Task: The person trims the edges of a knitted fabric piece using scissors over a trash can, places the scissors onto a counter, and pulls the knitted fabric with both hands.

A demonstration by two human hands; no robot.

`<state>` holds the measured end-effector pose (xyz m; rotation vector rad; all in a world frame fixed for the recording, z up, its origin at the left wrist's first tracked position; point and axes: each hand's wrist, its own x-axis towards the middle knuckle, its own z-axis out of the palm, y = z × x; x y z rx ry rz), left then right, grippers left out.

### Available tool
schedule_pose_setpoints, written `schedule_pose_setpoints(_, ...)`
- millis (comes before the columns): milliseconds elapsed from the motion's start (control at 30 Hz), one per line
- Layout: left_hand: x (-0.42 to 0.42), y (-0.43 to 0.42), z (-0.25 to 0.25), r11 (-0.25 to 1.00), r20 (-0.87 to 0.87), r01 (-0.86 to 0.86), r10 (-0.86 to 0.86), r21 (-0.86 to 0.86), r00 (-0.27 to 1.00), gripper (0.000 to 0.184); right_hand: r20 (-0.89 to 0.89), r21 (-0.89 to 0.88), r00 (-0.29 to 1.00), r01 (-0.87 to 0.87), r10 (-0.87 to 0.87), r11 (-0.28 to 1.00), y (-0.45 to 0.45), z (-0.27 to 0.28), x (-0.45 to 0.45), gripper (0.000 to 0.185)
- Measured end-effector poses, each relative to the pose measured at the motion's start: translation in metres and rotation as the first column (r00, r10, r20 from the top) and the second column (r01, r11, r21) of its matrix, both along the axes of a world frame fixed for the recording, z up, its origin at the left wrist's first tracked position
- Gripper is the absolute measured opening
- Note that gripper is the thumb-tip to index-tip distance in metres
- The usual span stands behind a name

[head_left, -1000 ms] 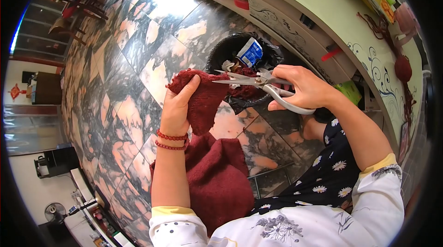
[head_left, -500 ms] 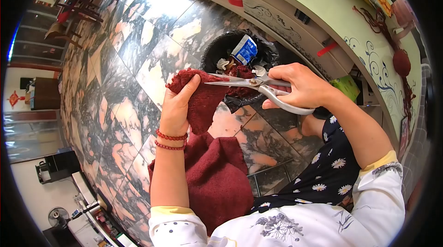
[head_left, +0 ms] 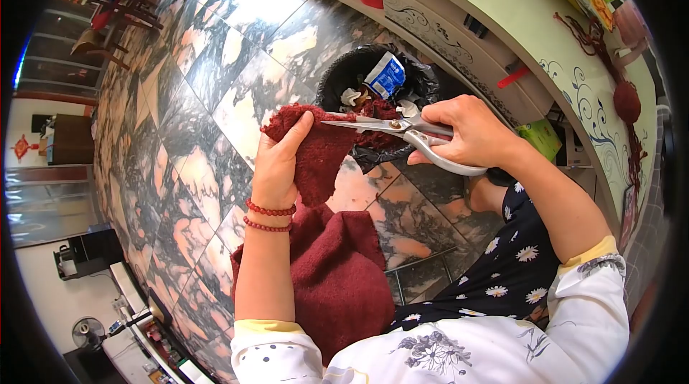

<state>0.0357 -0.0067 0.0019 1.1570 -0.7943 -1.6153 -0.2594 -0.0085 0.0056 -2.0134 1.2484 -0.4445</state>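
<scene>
My left hand (head_left: 278,161) pinches the upper edge of a dark red knitted fabric piece (head_left: 319,158), thumb on its near face. My right hand (head_left: 470,133) is wrapped round the grey handles of a pair of scissors (head_left: 391,125). The blades point left and lie along the top edge of the knit, close to my left thumb; they look nearly closed. A larger dark red cloth (head_left: 337,269) is draped over my lap below. Whether it joins the held piece I cannot tell.
Behind the scissors stands a black-lined trash bin (head_left: 334,72) with red scraps, crumpled tissue and a blue-and-white packet (head_left: 385,75). A pale patterned table (head_left: 574,90) curves along the right, with red yarn (head_left: 626,100) on it. Marble tiles (head_left: 194,140) cover the floor.
The scissor blades have come together at the edge of the knit; they stood slightly apart before. Both hands stay almost in place, and the view has shifted slightly.
</scene>
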Motion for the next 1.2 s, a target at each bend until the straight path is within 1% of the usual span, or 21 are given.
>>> schedule_pose_setpoints(167,-0.005,-0.001,0.007,1.0,-0.051,0.012,-0.012,0.006,0.999,0.014,-0.05,-0.089,0.999,-0.017,0.013,0.996,-0.001,-0.012,-0.003,0.049)
schedule_pose_setpoints(267,-0.004,-0.002,0.008,1.0,-0.044,0.013,-0.013,0.008,0.999,0.015,-0.062,-0.02,0.998,0.004,-0.005,1.0,0.003,-0.004,0.002,0.029)
schedule_pose_setpoints(367,-0.003,-0.002,0.008,1.0,-0.039,0.004,-0.004,0.009,0.999,0.015,0.004,-0.149,1.0,-0.002,0.003,0.989,0.003,-0.018,0.001,0.048)
schedule_pose_setpoints(467,-0.001,-0.001,0.009,1.0,-0.026,-0.013,0.013,0.021,1.0,0.015,-0.013,-0.142,1.0,0.013,-0.015,0.99,0.004,-0.017,0.001,0.047)
schedule_pose_setpoints(567,0.002,0.0,0.005,0.999,-0.019,-0.037,0.037,0.027,0.999,0.014,0.009,-0.064,1.0,0.025,-0.024,0.998,0.005,-0.004,0.004,0.046)
schedule_pose_setpoints(767,0.003,0.0,0.005,0.998,-0.045,-0.066,0.067,0.017,0.997,0.013,0.021,-0.139,0.999,0.038,-0.035,0.99,0.004,-0.005,0.005,0.045)
schedule_pose_setpoints(900,0.001,0.0,0.007,0.996,-0.046,-0.081,0.083,0.033,0.995,0.013,0.003,-0.144,0.999,0.047,-0.047,0.989,0.005,-0.004,0.006,0.048)
schedule_pose_setpoints(967,0.0,0.0,0.007,0.996,-0.053,-0.082,0.084,0.034,0.995,0.012,-0.023,-0.127,0.999,0.032,-0.035,0.991,0.005,-0.003,0.005,0.052)
schedule_pose_setpoints(1067,-0.001,0.0,0.006,0.997,-0.061,-0.069,0.07,0.023,0.996,0.012,-0.083,-0.057,0.996,0.021,-0.026,0.998,0.004,0.0,0.002,0.058)
schedule_pose_setpoints(1200,-0.007,0.0,0.005,0.997,-0.064,-0.074,0.076,0.026,0.995,0.012,-0.091,-0.034,0.996,0.014,-0.017,0.999,0.003,-0.001,0.0,0.061)
